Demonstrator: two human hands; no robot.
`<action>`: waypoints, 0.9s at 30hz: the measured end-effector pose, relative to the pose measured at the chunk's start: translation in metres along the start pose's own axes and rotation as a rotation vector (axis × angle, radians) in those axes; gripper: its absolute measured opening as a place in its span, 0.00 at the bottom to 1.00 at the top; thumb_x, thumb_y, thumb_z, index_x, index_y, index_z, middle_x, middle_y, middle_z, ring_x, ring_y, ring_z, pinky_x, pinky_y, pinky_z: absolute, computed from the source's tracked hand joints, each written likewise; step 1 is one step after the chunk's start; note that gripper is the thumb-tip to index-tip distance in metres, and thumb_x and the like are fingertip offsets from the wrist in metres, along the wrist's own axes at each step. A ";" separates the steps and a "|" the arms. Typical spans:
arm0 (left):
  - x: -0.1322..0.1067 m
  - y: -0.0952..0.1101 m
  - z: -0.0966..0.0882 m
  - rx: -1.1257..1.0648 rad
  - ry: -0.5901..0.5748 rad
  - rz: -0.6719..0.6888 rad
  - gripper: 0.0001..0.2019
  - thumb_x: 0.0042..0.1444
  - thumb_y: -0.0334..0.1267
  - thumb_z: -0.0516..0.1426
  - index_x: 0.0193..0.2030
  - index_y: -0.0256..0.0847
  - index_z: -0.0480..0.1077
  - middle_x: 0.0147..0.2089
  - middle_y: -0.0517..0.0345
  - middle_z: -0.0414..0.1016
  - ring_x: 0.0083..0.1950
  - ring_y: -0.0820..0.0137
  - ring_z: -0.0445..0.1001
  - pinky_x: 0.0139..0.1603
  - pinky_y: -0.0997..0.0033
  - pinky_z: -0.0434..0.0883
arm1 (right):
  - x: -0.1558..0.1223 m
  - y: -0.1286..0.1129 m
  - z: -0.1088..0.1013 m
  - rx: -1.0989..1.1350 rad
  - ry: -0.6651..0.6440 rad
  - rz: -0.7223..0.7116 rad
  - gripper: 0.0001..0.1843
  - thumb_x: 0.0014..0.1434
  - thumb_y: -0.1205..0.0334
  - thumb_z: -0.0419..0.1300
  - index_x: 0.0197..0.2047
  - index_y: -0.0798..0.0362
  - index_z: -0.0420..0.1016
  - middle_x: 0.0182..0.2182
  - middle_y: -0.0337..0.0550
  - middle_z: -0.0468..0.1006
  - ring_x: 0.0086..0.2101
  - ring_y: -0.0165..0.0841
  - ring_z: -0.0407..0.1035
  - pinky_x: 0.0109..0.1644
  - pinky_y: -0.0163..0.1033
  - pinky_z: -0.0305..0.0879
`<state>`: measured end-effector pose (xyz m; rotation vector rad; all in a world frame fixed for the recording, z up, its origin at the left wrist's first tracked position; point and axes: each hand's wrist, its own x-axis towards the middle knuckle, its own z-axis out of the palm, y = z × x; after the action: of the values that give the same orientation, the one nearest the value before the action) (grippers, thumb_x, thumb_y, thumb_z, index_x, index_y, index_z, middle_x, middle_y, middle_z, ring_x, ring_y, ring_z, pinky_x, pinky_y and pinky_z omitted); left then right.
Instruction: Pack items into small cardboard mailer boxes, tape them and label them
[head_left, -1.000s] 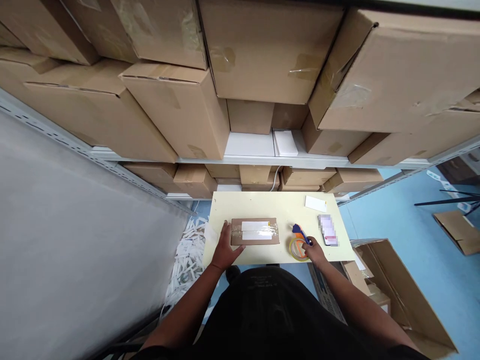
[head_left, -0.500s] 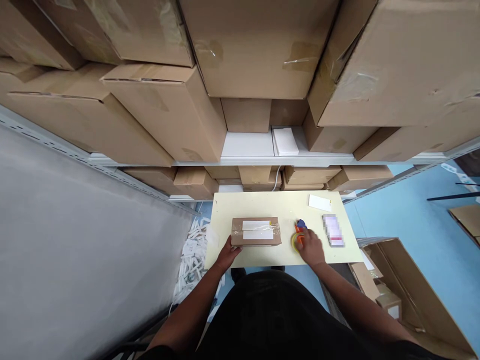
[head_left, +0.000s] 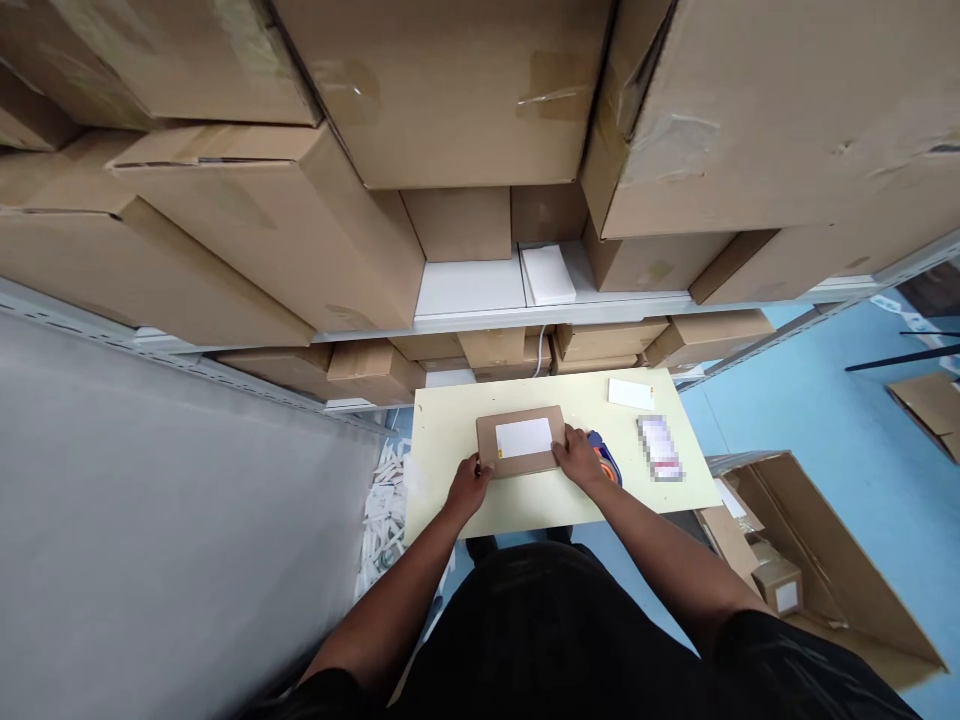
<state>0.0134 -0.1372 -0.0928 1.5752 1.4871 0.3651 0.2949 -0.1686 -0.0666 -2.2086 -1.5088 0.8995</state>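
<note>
A small brown cardboard parcel (head_left: 521,441) with a white label on its upper face lies in the middle of a pale yellow table (head_left: 450,430). My left hand (head_left: 471,481) grips the parcel's near left corner. My right hand (head_left: 578,457) grips its right end. Both hands have their fingers curled on the parcel. Just right of my right hand lies an orange and blue tape dispenser (head_left: 606,462), partly hidden by my wrist.
A white slip (head_left: 631,394) and a blurred card stack (head_left: 658,448) lie on the table's right side. Metal shelves packed with large cardboard boxes (head_left: 480,90) rise behind. An open carton (head_left: 810,560) sits on the blue floor at right; white paper strips (head_left: 382,500) litter the left.
My right hand left the tape dispenser and took the parcel's right end. The parcel has been turned over: the taped face is gone and a single white label shows.
</note>
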 end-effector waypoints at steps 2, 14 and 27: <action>0.002 0.003 0.000 -0.024 -0.032 0.000 0.22 0.66 0.49 0.53 0.58 0.37 0.72 0.46 0.47 0.79 0.47 0.59 0.78 0.50 0.58 0.74 | -0.005 0.018 -0.005 0.024 0.045 -0.011 0.20 0.67 0.58 0.51 0.59 0.53 0.69 0.50 0.51 0.75 0.51 0.41 0.69 0.56 0.42 0.65; -0.038 0.076 0.002 0.057 -0.080 0.257 0.14 0.66 0.46 0.52 0.45 0.45 0.77 0.45 0.53 0.79 0.48 0.62 0.77 0.50 0.63 0.73 | -0.020 0.119 -0.014 -0.102 -0.105 0.445 0.16 0.64 0.54 0.58 0.50 0.54 0.74 0.44 0.54 0.80 0.43 0.43 0.76 0.41 0.40 0.66; 0.035 0.204 0.120 -0.264 -0.467 -0.275 0.20 0.66 0.54 0.53 0.34 0.39 0.69 0.28 0.55 0.76 0.24 0.73 0.73 0.25 0.75 0.67 | -0.075 0.110 -0.037 0.104 0.247 0.096 0.31 0.62 0.63 0.53 0.68 0.56 0.64 0.59 0.54 0.74 0.59 0.45 0.68 0.66 0.49 0.63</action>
<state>0.2398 -0.1250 -0.0157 1.1305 1.2103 0.0252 0.3800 -0.2775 -0.0783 -2.2370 -1.2262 0.6851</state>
